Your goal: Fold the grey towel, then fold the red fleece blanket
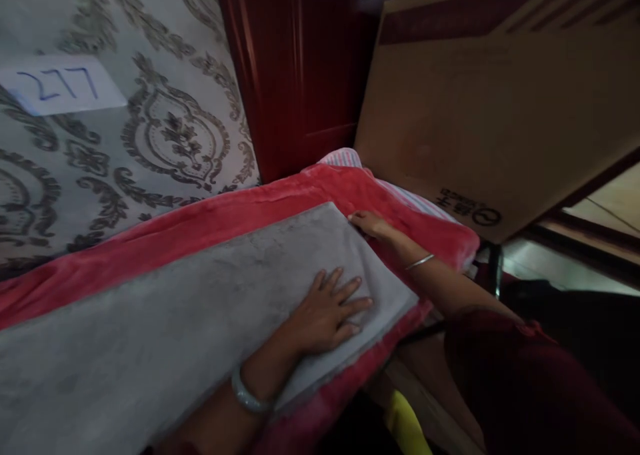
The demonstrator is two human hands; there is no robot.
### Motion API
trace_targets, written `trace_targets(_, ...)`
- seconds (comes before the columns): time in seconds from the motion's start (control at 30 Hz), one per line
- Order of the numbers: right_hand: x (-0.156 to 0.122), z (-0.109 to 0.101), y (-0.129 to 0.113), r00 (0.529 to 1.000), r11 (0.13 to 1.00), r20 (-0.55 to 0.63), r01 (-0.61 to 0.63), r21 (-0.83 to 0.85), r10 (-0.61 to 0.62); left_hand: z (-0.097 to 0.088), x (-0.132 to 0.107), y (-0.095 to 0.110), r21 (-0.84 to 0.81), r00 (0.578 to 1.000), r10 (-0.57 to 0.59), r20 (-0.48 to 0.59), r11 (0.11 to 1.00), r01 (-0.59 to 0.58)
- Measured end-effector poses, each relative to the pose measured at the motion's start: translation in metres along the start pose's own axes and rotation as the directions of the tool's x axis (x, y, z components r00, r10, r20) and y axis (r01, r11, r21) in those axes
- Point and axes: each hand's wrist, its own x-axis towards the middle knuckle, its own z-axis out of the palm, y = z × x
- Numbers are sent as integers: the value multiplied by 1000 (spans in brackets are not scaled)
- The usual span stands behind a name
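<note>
Kinda dim corner of a room here: cream wallpaper with brownish scrollwork (175, 132), a white paper marked 277 (65, 85) against it, a glossy dark red panelled door (300, 75), and a big brown cardboard box (480, 115) leaning in from the right.

Everything's on a plush coral-red blanket (190, 238), with some pale striped fabric (425, 205) peeking out past its right end. Can't tell if there's a bed or a table under it all. The flat grey soft-looking cloth (190, 315) lies lengthwise on the blanket, seemingly folded in layers, with red showing along the wall-side edge and the near edge. Its left part runs out of view.

Left hand (327, 316) is palm-down with fingers spread, pressing on the cloth near its right end, holding nothing. Right hand (370, 223) has its fingers drawn in at the cloth's right edge, just by the far corner; can't tell if it's actually pinching the fabric.

My read: this is the smoothing and edge-straightening step. There's a soft crease between the hands, so I'd say the next move calls for the left palm as an anchor and a light outward tug from the right, without dragging the blanket along.
</note>
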Motion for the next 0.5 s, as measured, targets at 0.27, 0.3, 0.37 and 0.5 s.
trace_targets(0.27, -131, -26, 51, 988, 857, -73, 82, -509, -139, -4, 7, 6, 22, 996, 87, 15, 996, -88)
trace_targets(0.3, -140, -24, 53, 983, 832, -121, 48, -553, -137, -4, 7, 7, 18, 995, 103, 21, 995, -103)
trace_targets(0.37, -153, -19, 57, 970, 798, -199, -11, -603, -137, -4, 7, 11, 14, 993, 116, 29, 993, -116)
trace_targets(0.5, -164, -13, 61, 957, 757, -266, -89, -647, -115, -1, 6, 15, 5, 994, 101, 52, 995, -101)
